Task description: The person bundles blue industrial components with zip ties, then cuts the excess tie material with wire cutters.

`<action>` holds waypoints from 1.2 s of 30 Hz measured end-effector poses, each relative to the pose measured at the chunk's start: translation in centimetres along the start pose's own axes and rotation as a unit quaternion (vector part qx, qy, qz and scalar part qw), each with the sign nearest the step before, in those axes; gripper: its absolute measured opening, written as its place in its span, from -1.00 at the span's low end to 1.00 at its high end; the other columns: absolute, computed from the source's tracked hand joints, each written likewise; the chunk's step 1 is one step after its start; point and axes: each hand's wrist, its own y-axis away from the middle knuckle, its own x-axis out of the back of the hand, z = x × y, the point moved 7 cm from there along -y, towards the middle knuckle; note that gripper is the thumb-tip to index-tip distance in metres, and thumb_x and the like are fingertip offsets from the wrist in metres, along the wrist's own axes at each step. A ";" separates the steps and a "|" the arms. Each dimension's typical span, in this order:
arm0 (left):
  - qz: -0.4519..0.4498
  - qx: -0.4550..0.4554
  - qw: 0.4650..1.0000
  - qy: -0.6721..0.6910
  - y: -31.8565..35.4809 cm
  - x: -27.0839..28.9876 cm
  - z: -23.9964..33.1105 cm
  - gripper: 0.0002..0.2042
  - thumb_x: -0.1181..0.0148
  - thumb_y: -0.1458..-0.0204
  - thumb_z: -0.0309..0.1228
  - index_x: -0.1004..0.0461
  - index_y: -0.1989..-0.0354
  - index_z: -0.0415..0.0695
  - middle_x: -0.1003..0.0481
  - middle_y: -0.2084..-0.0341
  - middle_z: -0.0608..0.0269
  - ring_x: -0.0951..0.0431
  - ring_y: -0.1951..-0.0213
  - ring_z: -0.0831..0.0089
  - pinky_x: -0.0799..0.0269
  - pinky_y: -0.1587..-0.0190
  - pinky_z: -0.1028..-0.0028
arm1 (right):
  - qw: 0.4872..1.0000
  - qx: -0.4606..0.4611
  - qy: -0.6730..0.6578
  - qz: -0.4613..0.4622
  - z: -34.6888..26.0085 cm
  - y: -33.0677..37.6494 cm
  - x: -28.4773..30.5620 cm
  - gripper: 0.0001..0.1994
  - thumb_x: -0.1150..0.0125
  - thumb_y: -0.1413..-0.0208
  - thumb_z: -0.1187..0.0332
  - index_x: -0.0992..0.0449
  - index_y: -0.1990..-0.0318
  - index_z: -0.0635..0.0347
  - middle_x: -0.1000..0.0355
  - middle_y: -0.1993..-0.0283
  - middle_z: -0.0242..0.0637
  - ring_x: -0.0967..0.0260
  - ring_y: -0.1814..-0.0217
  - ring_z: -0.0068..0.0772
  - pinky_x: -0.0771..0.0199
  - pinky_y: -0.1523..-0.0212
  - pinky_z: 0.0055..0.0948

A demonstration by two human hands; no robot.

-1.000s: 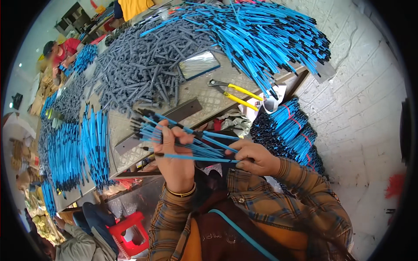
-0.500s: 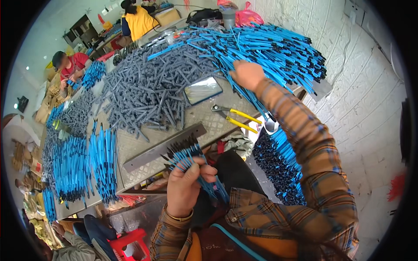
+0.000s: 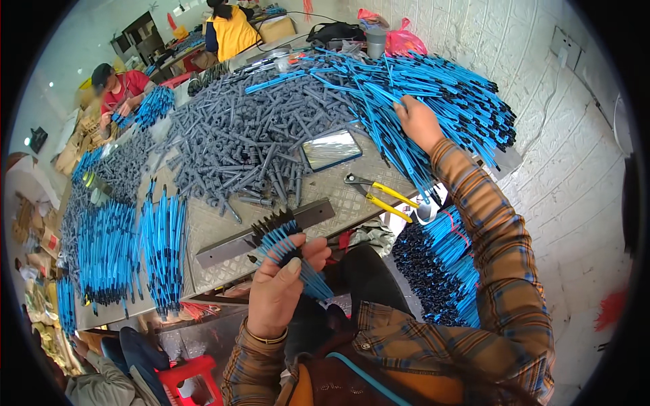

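In front of my body, my left hand (image 3: 281,284) is closed round a bundle of thin blue plastic sticks (image 3: 306,274) with black tips. The bundle fans out above the fingers and slants down toward my lap. My right hand (image 3: 420,123) reaches to the large heap of the same blue sticks (image 3: 440,84) at the far right of the table. Its curled fingers press against the heap's near side, and what lies between the fingertips is hidden. Just left of that hand, several loose sticks (image 3: 389,139) slope toward the table's edge.
A heap of grey plastic pieces (image 3: 237,128) covers the table's middle. Near it lie a phone (image 3: 332,149), yellow-handled pliers (image 3: 382,193) and a metal bar (image 3: 267,233). Blue bundles (image 3: 162,247) are at left. More sticks (image 3: 440,264) stand below the edge; co-workers (image 3: 122,91) sit beyond.
My view has shifted slightly. My left hand's fingers have loosened and spread a little round the bundle, which is turned. My right hand stays at the blue heap.
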 end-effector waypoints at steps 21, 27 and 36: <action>0.140 -0.254 0.955 0.061 1.5 3.0 4.3 -0.84 -0.01 -0.10 -0.48 -0.34 0.15 -0.13 -0.46 0.21 0.10 -0.45 0.13 0.29 -0.35 0.04 0.36 | 0.702 -0.249 -0.497 -0.445 -16.7 21.6 -1.1 -0.77 0.04 -0.17 0.23 -0.34 0.40 0.20 -0.23 0.64 -0.46 0.01 0.78 -0.75 0.01 0.73 -0.71; 0.146 -0.227 0.956 0.116 1.5 3.2 3.7 -0.86 -0.05 -0.10 -0.42 -0.34 0.18 -0.10 -0.48 0.28 0.14 -0.48 0.22 0.36 -0.39 0.21 0.46 | 0.568 -0.325 -0.604 -0.456 -18.4 25.8 -2.2 -0.72 0.08 -0.19 0.22 -0.33 0.43 0.26 -0.19 0.66 -0.42 0.02 0.80 -0.72 -0.01 0.73 -0.68; 0.129 -0.183 0.965 0.134 0.3 2.2 3.0 -0.85 0.00 -0.13 -0.35 -0.35 0.18 -0.09 -0.47 0.27 0.16 -0.49 0.26 0.36 -0.44 0.16 0.38 | 0.538 -0.303 -0.615 -0.491 -17.8 26.1 -1.9 -0.71 0.08 -0.18 0.23 -0.31 0.46 0.28 -0.26 0.62 -0.35 0.01 0.81 -0.71 -0.01 0.74 -0.65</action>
